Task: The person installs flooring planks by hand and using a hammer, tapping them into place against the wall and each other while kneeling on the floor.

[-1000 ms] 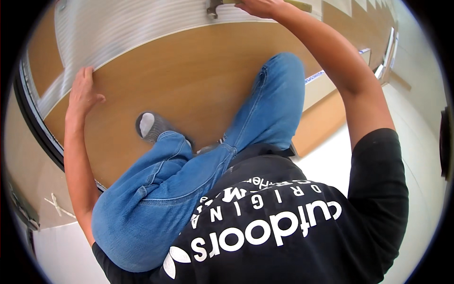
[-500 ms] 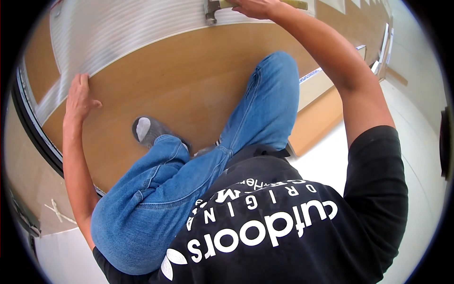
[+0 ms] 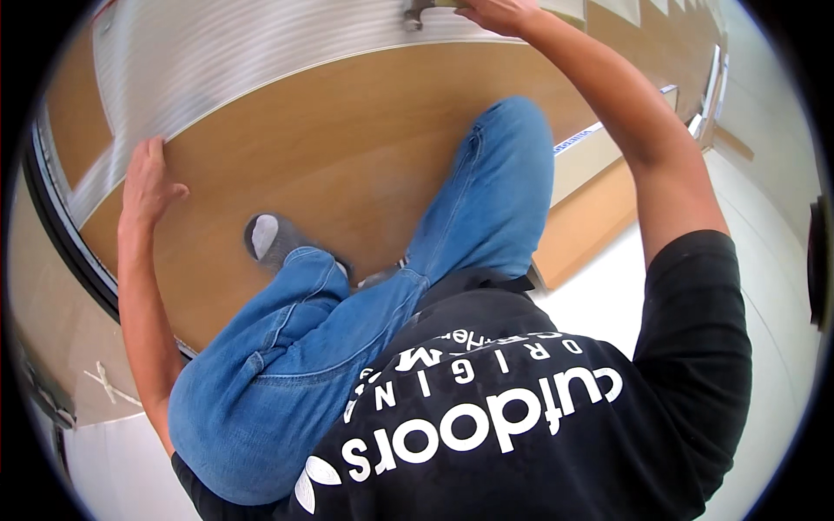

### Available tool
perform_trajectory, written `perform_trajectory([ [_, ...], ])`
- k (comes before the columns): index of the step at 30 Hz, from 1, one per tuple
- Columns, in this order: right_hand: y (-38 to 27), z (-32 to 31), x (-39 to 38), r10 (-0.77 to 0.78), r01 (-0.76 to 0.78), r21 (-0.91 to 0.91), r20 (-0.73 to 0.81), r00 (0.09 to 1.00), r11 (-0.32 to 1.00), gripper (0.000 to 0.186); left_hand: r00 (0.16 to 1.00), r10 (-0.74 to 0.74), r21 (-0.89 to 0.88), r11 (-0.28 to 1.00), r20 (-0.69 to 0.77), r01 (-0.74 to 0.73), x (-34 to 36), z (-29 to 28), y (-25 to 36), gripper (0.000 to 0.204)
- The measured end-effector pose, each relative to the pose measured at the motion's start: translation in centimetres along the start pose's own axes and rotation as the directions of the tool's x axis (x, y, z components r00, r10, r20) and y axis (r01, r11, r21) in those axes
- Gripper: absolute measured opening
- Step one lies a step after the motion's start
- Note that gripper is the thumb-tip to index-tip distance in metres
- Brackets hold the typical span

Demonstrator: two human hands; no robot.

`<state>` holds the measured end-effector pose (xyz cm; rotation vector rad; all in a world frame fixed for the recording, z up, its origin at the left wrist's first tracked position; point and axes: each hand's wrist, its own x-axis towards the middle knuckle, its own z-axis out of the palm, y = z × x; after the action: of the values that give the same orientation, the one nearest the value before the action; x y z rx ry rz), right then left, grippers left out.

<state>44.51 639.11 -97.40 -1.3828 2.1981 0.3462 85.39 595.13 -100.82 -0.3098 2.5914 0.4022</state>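
My left hand (image 3: 153, 184) rests on the left end of a wood-look floor plank (image 3: 287, 139), its fingers stretched over the plank's far edge and its thumb apart; it is open. At the top of the view my right hand (image 3: 499, 15) is closed round a hammer. The hammer's metal head (image 3: 413, 16) points left, over the ridged translucent underlay (image 3: 287, 43) beyond the plank. Part of the handle is hidden by my hand and the picture's edge. I sit with bent knees, one sock-covered foot (image 3: 271, 239) on the planks.
A stack of boards (image 3: 591, 221) lies at my right beside pale floor tiles. A dark metal track (image 3: 69, 234) runs along the left edge of the planks. More brown planks (image 3: 647, 52) lie at the far right. White string (image 3: 109, 382) lies at lower left.
My right hand and the hammer have moved a little to the right and up toward the picture's top edge. My left hand stays in place on the plank.
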Motion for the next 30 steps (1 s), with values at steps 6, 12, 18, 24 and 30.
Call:
perform_trajectory([
  [6, 0.0, -0.4, -0.4, -0.052, 0.046, 0.063, 0.085, 0.995, 0.997, 0.025, 0.998, 0.048, -0.022, 0.999, -0.043, -0.049, -0.2, 0.2, -0.4, 0.093],
  [12, 0.3, -0.1, 0.2, -0.105, 0.104, 0.034, 0.011, 0.994, 0.994, 0.026, 1.000, 0.024, 0.007, 1.000, -0.008, -0.024, -0.1, -0.3, -0.2, 0.092],
  [18, 2.0, 2.5, -2.3, 0.013, -0.010, 0.036, -0.066, 0.998, 0.999, 0.042, 0.990, 0.138, 0.050, 0.990, -0.043, -0.136, 1.5, 0.5, -0.6, 0.079],
  [24, -2.2, 2.6, -7.6, 0.295, -0.170, 0.329, -0.381, 0.876, 0.929, 0.047, 0.998, 0.054, 0.040, 0.998, -0.015, -0.053, 0.1, -1.8, -1.2, 0.091],
  [30, -6.4, 4.3, -20.2, 0.452, -0.289, 0.433, -0.342, 0.824, 0.854, 0.043, 0.998, -0.034, 0.057, 0.998, 0.050, 0.031, 0.3, -2.5, -0.7, 0.092],
])
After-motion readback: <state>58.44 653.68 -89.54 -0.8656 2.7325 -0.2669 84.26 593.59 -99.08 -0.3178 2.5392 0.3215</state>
